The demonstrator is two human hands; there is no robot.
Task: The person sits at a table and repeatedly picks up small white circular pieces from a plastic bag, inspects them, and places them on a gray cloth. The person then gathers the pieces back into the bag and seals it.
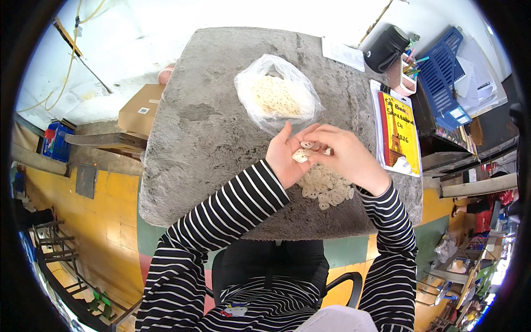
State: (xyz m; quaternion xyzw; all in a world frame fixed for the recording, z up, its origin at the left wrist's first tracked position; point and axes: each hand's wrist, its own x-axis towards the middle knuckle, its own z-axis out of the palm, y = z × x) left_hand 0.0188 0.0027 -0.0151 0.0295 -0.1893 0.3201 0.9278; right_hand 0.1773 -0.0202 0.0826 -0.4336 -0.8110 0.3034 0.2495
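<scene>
Pieces (pixel 301 155) across loosely spread left hand (pixel 284 159)

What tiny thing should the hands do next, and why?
Maybe the right hand should gently spread out the small pale pieces held in the left hand. They look bunched together there, partly hidden by the right fingers, and the left palm is turned up beneath them, so it could help catch any that slip.
</scene>
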